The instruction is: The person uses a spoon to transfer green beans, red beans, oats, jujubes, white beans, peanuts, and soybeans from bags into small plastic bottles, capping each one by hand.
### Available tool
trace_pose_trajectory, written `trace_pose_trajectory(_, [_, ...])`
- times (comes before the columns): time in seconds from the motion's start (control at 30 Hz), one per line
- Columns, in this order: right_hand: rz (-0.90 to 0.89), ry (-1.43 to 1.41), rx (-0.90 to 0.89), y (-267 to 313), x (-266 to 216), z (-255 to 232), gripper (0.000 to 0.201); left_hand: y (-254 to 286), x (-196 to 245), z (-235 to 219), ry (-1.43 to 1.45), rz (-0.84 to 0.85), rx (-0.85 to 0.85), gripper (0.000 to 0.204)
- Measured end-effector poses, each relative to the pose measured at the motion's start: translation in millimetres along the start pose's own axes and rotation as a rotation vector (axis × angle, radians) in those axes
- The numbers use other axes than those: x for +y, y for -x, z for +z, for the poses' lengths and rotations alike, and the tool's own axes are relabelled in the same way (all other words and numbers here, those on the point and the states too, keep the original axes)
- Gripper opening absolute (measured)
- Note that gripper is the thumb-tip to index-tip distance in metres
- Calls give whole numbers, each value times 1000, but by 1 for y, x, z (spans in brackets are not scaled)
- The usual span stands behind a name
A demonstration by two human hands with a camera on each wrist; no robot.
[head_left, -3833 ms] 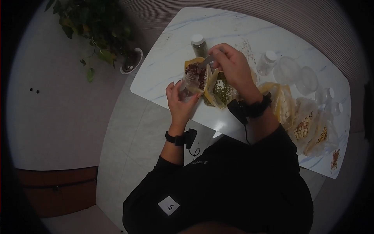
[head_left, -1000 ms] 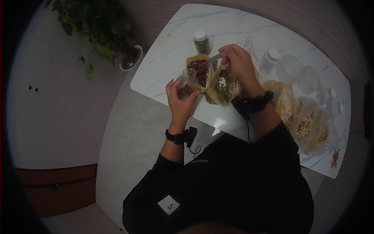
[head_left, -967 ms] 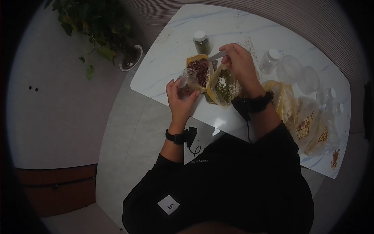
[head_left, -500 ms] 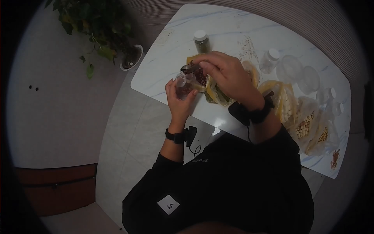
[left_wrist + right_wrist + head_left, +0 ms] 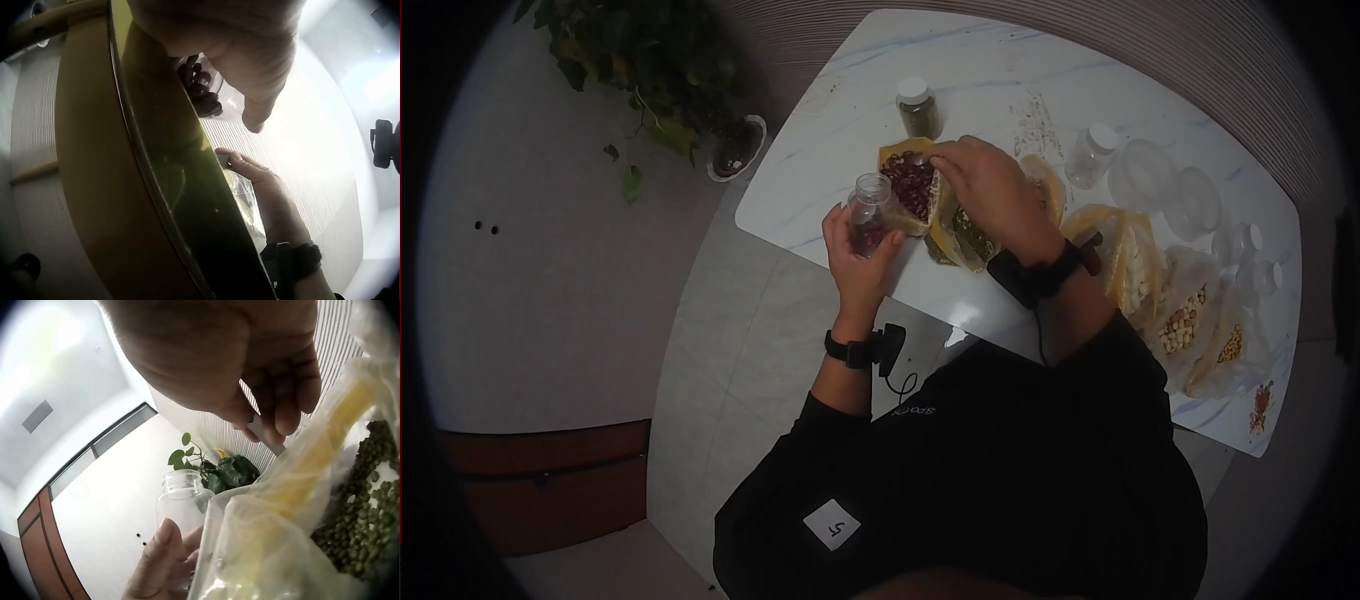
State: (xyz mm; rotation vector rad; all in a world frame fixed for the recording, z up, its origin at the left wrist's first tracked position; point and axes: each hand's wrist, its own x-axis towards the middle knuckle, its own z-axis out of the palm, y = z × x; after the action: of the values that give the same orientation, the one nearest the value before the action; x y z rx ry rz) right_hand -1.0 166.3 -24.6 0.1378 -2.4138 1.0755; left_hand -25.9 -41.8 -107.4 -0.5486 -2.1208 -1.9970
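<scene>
My left hand (image 5: 858, 268) grips an uncapped clear jar (image 5: 870, 212) near the table's front left edge. Dark red beans (image 5: 201, 87) lie in the lower part of the jar. Pinched in my right hand (image 5: 992, 195) is a metal spoon, its flat handle (image 5: 267, 435) showing between thumb and fingers in the right wrist view. The spoon reaches over an open yellow-edged bag (image 5: 891, 152) of dark red beans, just right of the jar. Under the right hand stands an open bag (image 5: 294, 481) of green mung beans.
A white-capped jar (image 5: 919, 112) of green contents stands behind the bean bags. To the right are more bags, one of them with mixed beans (image 5: 1178, 328), a capped clear jar (image 5: 1090, 158), clear round lids (image 5: 1142, 175) and small jars (image 5: 1238, 243). Crumbs (image 5: 1034, 125) dot the table (image 5: 970, 60).
The right hand brought the spoon from the red bean bag over the jar's mouth, then back to the bag. The left hand stays around the jar, which has shifted slightly.
</scene>
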Motion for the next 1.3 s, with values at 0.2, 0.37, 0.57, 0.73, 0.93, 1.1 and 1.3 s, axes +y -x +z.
trace_pose_trajectory(0.2, [109, -71, -16, -3, 7, 4, 27, 0, -1, 1, -10, 20, -5, 66])
trace_pose_trajectory(0.37, [333, -404, -43, -3, 15, 11, 28, 0, 2, 2, -10, 15, -10, 65])
trace_pose_trajectory(0.57, [442, -515, 68, -11, 18, -4, 25, 0, 1, 2, -77, 28, -2, 65])
trace_pose_trajectory(0.73, [424, -689, 175, -13, 2, -20, 24, 0, 4, 3, -154, 18, -14, 67])
trace_pose_trajectory(0.93, [230, -682, 101, -8, -23, -19, 23, 0, 13, 4, -268, 47, -16, 67])
trace_pose_trajectory(1.1, [-115, -452, 31, -4, -40, -17, 19, -1, 4, 1, -51, 0, -3, 66])
trace_pose_trajectory(1.3, [-205, -296, 105, -6, -38, -17, 17, 2, 5, -2, 26, 1, 17, 66])
